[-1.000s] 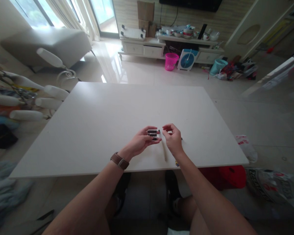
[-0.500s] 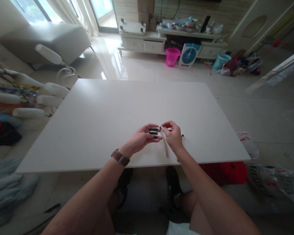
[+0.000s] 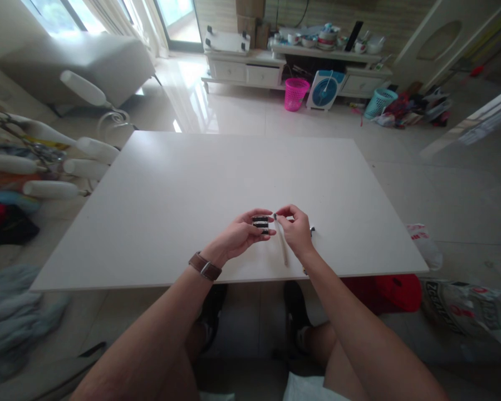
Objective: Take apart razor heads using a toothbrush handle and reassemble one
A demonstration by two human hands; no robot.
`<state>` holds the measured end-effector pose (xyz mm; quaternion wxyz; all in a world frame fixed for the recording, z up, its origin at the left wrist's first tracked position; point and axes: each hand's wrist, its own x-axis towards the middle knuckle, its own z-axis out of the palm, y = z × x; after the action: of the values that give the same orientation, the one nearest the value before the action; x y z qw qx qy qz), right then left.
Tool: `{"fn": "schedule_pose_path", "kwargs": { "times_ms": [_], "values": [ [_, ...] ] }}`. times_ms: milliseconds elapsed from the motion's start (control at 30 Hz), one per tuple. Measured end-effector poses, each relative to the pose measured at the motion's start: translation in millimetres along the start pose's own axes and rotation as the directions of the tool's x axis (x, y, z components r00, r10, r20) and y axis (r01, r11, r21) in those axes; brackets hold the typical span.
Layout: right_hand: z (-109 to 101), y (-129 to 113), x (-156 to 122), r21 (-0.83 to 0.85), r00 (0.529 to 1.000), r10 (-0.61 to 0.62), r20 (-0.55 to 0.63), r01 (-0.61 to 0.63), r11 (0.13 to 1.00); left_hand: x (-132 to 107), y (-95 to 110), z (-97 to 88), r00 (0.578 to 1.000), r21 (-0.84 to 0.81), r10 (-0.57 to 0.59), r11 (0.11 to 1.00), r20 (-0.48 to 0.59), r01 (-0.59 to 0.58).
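Near the front edge of the white table [image 3: 217, 184], my left hand [image 3: 246, 231] is closed around a small piece with black bars and pale gaps [image 3: 260, 225]. Its fingers point right, toward my other hand. My right hand [image 3: 294, 227] pinches a tiny dark piece [image 3: 274, 216] between thumb and forefinger, close to the left fingertips. I cannot make out what kind of piece it is. A thin pale stick [image 3: 282, 248] runs below the right fingers; whether it joins the dark piece cannot be told. A small black bit [image 3: 313, 230] lies just right of my right hand.
Another tiny object [image 3: 305, 272] sits at the table's front edge by my right forearm. A red stool or bin [image 3: 396, 292] stands under the right corner. White-shaded lamp arms [image 3: 52, 189] reach the table's left side. A pink basket [image 3: 295, 94] and a fan [image 3: 325, 90] stand beyond.
The view has shifted slightly. Both hands stay in nearly the same place, and the tiny dark piece at the right fingertips sits at a slightly different angle.
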<state>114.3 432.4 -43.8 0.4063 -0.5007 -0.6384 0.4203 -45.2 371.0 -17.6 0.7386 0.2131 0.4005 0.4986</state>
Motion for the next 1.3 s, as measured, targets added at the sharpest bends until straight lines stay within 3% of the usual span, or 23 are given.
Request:
{"fn": "schedule_pose_path", "kwargs": {
  "times_ms": [1300],
  "values": [
    [0.2, 1.7, 0.0, 0.021, 1.0, -0.001, 0.023, 0.001, 1.0, -0.3, -1.6, -0.2, 0.997, 0.077, 0.037, 0.996, 0.064, -0.042]
  ]
}}
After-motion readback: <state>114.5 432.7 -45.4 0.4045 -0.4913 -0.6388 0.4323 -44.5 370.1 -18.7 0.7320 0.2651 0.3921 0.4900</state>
